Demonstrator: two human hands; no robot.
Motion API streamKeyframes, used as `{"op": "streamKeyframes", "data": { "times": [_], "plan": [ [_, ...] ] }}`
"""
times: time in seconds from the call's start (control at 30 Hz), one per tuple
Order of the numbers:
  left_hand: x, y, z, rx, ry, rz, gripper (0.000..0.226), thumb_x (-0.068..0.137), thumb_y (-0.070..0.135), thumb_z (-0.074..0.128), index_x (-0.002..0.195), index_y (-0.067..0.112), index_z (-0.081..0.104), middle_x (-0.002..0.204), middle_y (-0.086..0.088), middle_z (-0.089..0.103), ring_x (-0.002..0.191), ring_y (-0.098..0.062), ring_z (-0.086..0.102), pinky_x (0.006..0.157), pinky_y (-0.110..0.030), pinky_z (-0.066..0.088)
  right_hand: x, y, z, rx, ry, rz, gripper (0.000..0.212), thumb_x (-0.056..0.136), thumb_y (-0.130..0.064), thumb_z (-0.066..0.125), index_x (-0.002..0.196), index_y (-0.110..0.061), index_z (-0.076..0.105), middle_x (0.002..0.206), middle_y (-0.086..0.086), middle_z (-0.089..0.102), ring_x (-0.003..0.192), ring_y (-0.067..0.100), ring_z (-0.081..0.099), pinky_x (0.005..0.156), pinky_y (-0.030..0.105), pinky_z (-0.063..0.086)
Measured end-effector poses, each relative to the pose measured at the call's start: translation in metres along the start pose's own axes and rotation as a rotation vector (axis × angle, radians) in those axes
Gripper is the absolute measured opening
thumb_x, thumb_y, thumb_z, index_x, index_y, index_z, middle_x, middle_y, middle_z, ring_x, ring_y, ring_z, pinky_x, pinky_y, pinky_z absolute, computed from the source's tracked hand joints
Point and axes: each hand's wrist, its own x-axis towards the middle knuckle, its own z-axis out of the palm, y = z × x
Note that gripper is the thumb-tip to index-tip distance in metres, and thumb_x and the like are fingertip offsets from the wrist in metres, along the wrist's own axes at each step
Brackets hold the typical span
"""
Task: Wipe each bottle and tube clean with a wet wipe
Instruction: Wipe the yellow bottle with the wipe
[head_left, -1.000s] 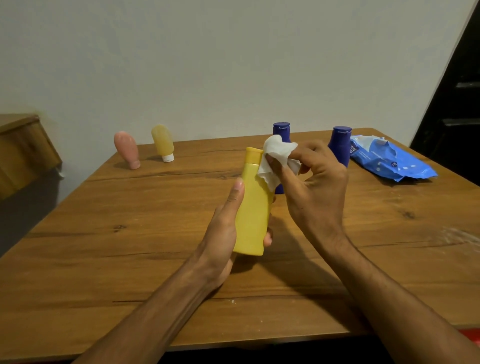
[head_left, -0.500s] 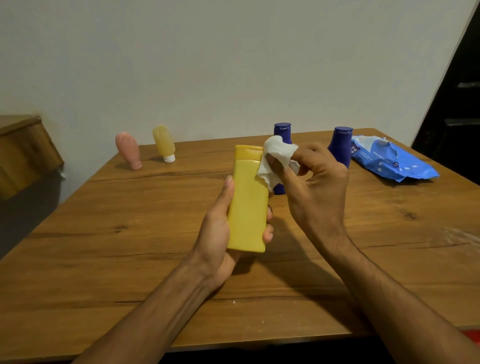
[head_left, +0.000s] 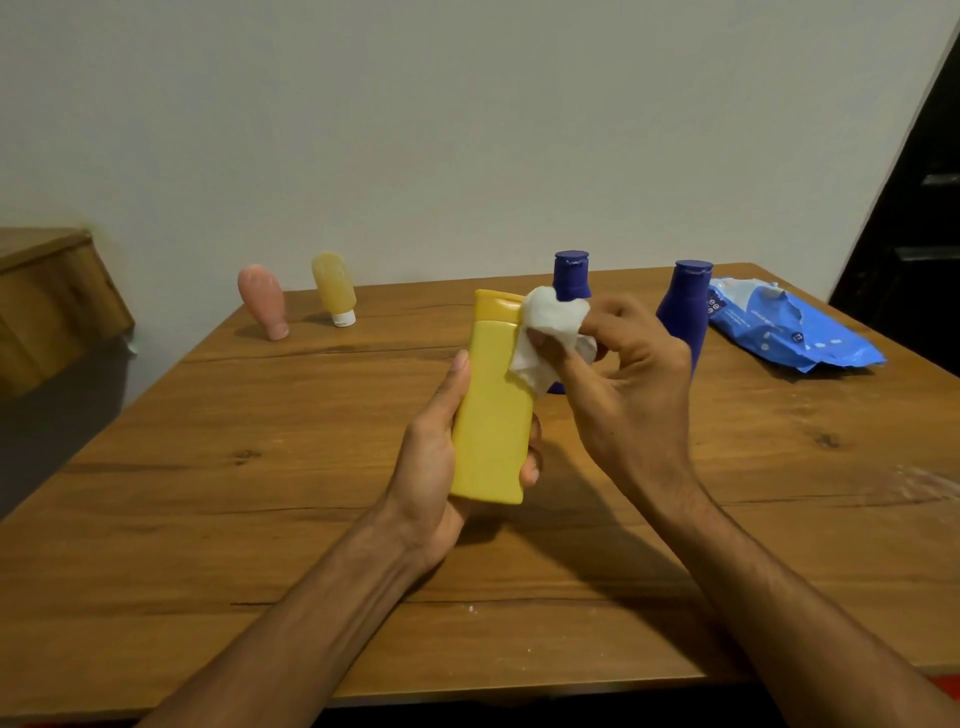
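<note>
The left hand (head_left: 436, 467) holds the yellow bottle (head_left: 491, 410) upright, lifted above the middle of the worktop (head_left: 260, 493). Its thumb lies along the bottle's left side and its fingers (head_left: 532, 462) are curled round the right side near the base, so the hand is clamped on the bottle. The bottle's darker yellow cap is on top and closed.

The right hand (head_left: 634, 395) pinches a crumpled white wet wipe (head_left: 550, 327) between thumb and fingertips, and the wipe is pressed against the bottle's upper right edge, at the shoulder just below the cap.

Toward the far edge, two dark blue bottles stand upright. The nearer-centre blue bottle (head_left: 571, 275) is partly hidden behind the wipe and the right hand. The second blue bottle (head_left: 683, 306) stands further right, just beside a blue wipes pack (head_left: 789, 332) that lies flat near the far right corner.

Near the far left corner a pink tube (head_left: 262, 301) and an amber tube (head_left: 333, 288) with a white cap stand cap-down, both leaning, near each other but apart
</note>
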Motion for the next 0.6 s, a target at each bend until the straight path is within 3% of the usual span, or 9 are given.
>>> {"op": "streamKeyframes", "data": {
  "times": [0.07, 0.27, 0.47, 0.6],
  "plan": [
    [-0.001, 0.0, -0.001, 0.015, 0.018, 0.001, 0.049, 0.096, 0.051, 0.043, 0.125, 0.015, 0.058, 0.087, -0.012, 0.064, 0.071, -0.022, 0.06, 0.056, -0.034, 0.049, -0.002, -0.003, 0.001, 0.001, -0.05, -0.035, 0.013, 0.084, -0.014, 0.07, 0.092, -0.004, 0.07, 0.093, 0.004, 0.062, 0.08, 0.001, 0.053, 0.067, 0.009, 0.042],
    [-0.003, -0.004, 0.003, 0.026, -0.01, -0.041, 0.049, 0.097, 0.05, 0.042, 0.127, 0.015, 0.058, 0.094, -0.012, 0.065, 0.071, -0.021, 0.059, 0.056, -0.034, 0.049, 0.003, -0.005, -0.002, -0.025, 0.042, -0.006, 0.009, 0.083, -0.011, 0.071, 0.09, -0.006, 0.07, 0.091, -0.001, 0.058, 0.081, -0.005, 0.051, 0.065, 0.006, 0.041],
    [0.001, 0.0, -0.005, 0.014, 0.086, -0.029, 0.048, 0.098, 0.051, 0.039, 0.118, 0.017, 0.066, 0.098, -0.008, 0.071, 0.088, -0.023, 0.065, 0.078, -0.041, 0.051, -0.011, -0.015, 0.004, -0.009, -0.321, -0.13, 0.007, 0.08, -0.023, 0.064, 0.076, -0.025, 0.06, 0.088, -0.01, 0.051, 0.081, 0.009, 0.052, 0.067, 0.029, 0.047],
    [0.0, -0.002, 0.0, 0.011, 0.056, -0.044, 0.046, 0.097, 0.051, 0.042, 0.117, 0.017, 0.066, 0.092, -0.008, 0.069, 0.078, -0.021, 0.063, 0.067, -0.038, 0.05, -0.006, -0.008, 0.002, -0.041, -0.121, -0.093, 0.007, 0.08, -0.012, 0.073, 0.08, -0.013, 0.066, 0.086, -0.003, 0.055, 0.079, 0.013, 0.055, 0.065, 0.036, 0.051]
  ]
}}
